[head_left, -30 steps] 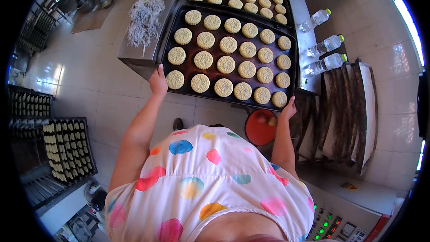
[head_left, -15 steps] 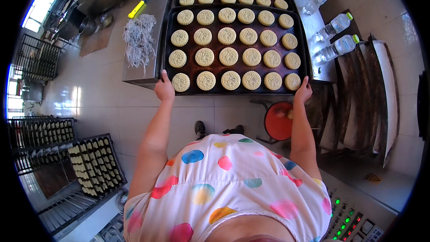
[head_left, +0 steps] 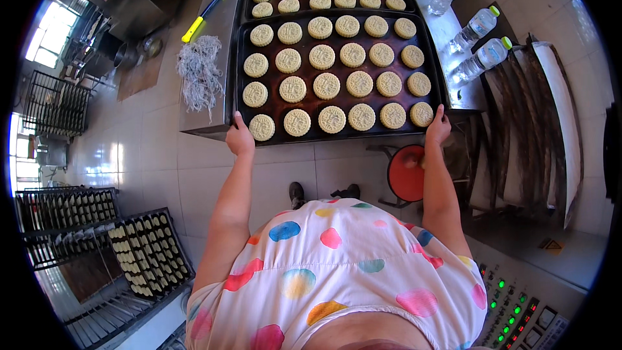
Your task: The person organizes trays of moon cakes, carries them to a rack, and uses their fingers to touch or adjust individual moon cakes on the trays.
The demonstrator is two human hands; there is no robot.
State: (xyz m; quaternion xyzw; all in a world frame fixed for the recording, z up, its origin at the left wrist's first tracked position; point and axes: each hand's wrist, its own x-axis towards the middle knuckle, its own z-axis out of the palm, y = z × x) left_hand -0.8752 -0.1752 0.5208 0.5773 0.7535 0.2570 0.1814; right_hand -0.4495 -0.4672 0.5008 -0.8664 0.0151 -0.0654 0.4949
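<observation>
A dark baking tray (head_left: 304, 138) lies on the metal table, its near edge jutting past the table's front. Rows of round, pale, pattern-stamped pastries (head_left: 322, 56) cover it. My left hand (head_left: 240, 136) grips the near left corner, thumb up along the side. At the near right corner, my right hand (head_left: 438, 128) holds on the same way. The fingers beneath the tray are hidden on both sides. Directly behind, touching or nearly touching, is a second tray (head_left: 327, 10) of the same pastries, partly cut off by the picture's top.
Grey shredded strands (head_left: 199, 71) and a yellow-handled scraper (head_left: 199, 23) lie on the table (head_left: 214, 113) at left; several water bottles stand along its right. A red stool (head_left: 407, 172) is beneath the right side. Racks (head_left: 149, 253) of trays stand lower left, a control panel (head_left: 512, 311) lower right.
The view has shifted and tilted slightly. Both hands keep their hold on the tray corners, and the pastries keep their places on it.
</observation>
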